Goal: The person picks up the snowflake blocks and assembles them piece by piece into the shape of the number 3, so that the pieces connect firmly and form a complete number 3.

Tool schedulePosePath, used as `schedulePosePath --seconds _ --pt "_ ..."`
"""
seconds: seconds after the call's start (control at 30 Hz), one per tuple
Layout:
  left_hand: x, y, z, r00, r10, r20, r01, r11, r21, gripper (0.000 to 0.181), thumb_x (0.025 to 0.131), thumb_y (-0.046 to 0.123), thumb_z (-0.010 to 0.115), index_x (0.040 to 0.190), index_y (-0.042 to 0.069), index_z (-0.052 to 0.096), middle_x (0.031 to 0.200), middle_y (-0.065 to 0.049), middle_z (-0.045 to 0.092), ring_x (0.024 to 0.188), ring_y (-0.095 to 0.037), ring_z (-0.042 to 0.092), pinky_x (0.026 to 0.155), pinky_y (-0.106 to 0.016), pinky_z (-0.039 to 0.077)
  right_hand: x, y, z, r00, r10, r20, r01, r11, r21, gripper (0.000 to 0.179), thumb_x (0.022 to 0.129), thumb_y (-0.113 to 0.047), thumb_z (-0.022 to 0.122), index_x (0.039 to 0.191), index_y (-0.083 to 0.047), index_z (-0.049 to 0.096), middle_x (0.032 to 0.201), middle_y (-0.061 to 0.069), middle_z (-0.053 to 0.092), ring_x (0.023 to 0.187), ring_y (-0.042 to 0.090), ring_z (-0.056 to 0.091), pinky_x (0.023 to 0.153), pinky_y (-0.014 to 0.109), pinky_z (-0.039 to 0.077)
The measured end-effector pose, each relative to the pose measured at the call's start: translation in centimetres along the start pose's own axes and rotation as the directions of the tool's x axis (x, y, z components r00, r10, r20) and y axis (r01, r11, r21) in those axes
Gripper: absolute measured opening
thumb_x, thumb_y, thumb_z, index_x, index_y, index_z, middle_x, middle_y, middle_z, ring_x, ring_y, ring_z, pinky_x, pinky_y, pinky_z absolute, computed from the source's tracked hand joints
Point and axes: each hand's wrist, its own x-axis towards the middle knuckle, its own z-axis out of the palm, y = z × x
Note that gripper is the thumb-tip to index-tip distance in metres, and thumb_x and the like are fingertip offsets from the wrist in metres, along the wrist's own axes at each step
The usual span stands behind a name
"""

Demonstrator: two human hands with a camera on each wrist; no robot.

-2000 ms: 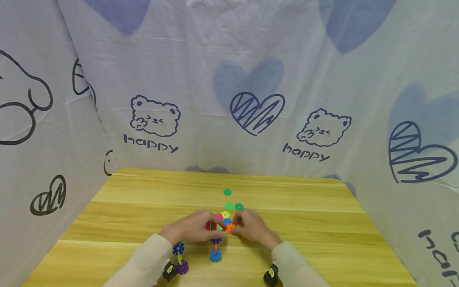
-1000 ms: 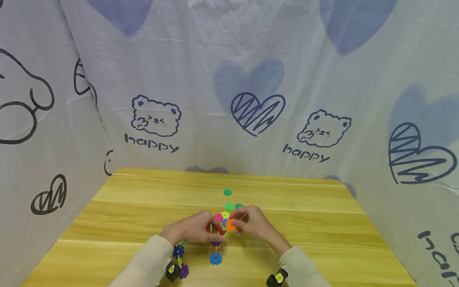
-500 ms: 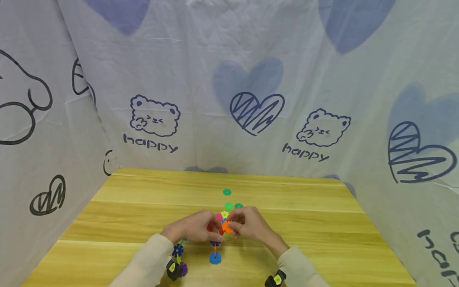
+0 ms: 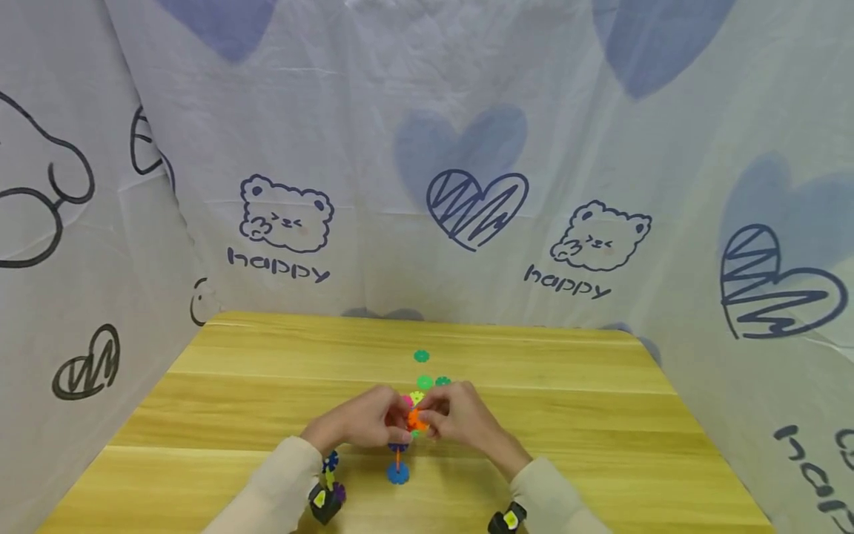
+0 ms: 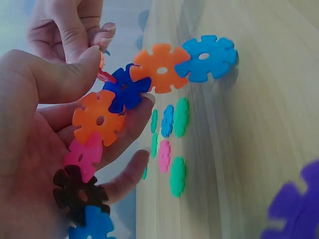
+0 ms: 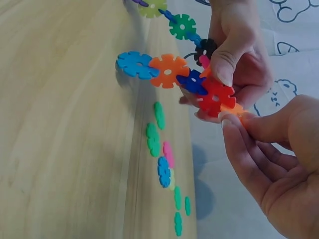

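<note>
My left hand [image 4: 360, 421] holds a chain of linked plastic snowflake discs, with thumb and fingers pinching around a red disc [image 6: 213, 98]. From there one branch runs through a dark blue disc [image 6: 192, 81] and an orange one to a light blue disc [image 6: 134, 65] at its end. Another crosses the palm: an orange disc [image 5: 98, 119], a pink disc [image 5: 84, 155] and a black disc [image 5: 77, 186]. Between thumb and fingertips, my right hand [image 4: 467, 421] pinches a separate orange disc [image 6: 231, 109], its edge right at the red disc's rim.
Loose discs lie on the wooden table [image 4: 567, 415] beyond the hands, among them a green disc [image 4: 422, 356], a pink disc [image 6: 168, 154] and a blue disc [image 6: 163, 172]. A purple disc [image 5: 296, 209] sits near the left wrist. A printed cloth [image 4: 373, 245] hangs behind the table.
My right hand drew back slightly to the right with its orange disc, then came left again to the red disc at the left fingertips. My left hand has stayed nearly in place.
</note>
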Motion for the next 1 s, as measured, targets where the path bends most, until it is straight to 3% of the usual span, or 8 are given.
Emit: schedulePosePath --seconds 0.1,0.3,0.6,0.8,1.0 --pt "-0.3 -0.2 -0.2 1.0 -0.023 0.012 0.024 1.0 -0.013 0.004 0.095 0.014 0.074 0.095 0.01 0.074 0.081 0.006 0.072 0.068 -0.004 0.061 0.064 -0.02 0.052 0.2 0.4 0.1 1.0 0.022 0.011 -0.022 1.0 -0.012 0.006 0.094 0.002 0.071 0.096 0.004 0.076 0.081 0.017 0.076 0.059 0.008 0.067 0.055 0.024 0.059" --pt "-1.2 -0.8 -1.2 0.997 -0.072 0.012 0.072 0.996 -0.05 0.025 0.096 0.019 0.073 0.118 0.006 0.07 0.097 0.001 0.075 0.084 -0.015 0.069 0.075 -0.025 0.057 0.6 1.5 0.3 0.997 0.069 0.018 -0.069 0.998 -0.011 0.014 0.1 -0.008 0.067 0.104 0.002 0.076 0.086 0.018 0.076 0.065 0.025 0.071 0.059 0.023 0.058" --pt "-2.0 -1.7 -2.0 0.996 -0.09 -0.026 0.089 0.995 -0.049 0.037 0.095 0.016 0.074 0.13 0.009 0.064 0.119 -0.008 0.071 0.097 -0.021 0.067 0.087 -0.038 0.057 1.8 3.2 1.8 0.993 0.093 0.066 -0.077 0.975 -0.207 0.009 0.096 -0.008 0.071 0.099 -0.003 0.078 0.09 0.005 0.075 0.072 0.002 0.057 0.065 0.018 0.05" --pt "-2.1 -1.8 -1.9 0.996 -0.083 -0.037 0.08 0.995 -0.067 0.037 0.097 0.022 0.073 0.131 0.008 0.065 0.119 -0.008 0.072 0.102 -0.021 0.067 0.089 -0.042 0.058 2.2 3.6 2.8 0.989 0.08 0.125 -0.037 0.95 -0.31 0.013 0.091 -0.011 0.079 0.101 -0.003 0.077 0.08 0.001 0.068 0.068 0.002 0.051 0.063 0.017 0.046" --pt "-2.1 -1.9 -1.8 0.997 -0.063 -0.052 0.061 0.997 -0.049 0.033 0.1 0.025 0.07 0.129 0.009 0.067 0.12 -0.007 0.072 0.105 -0.021 0.067 0.093 -0.046 0.058 2.3 3.7 3.2 0.992 0.052 0.114 -0.008 0.933 -0.36 0.015 0.086 -0.013 0.084 0.096 -0.005 0.077 0.082 0.003 0.07 0.07 0.002 0.051 0.065 0.017 0.046"
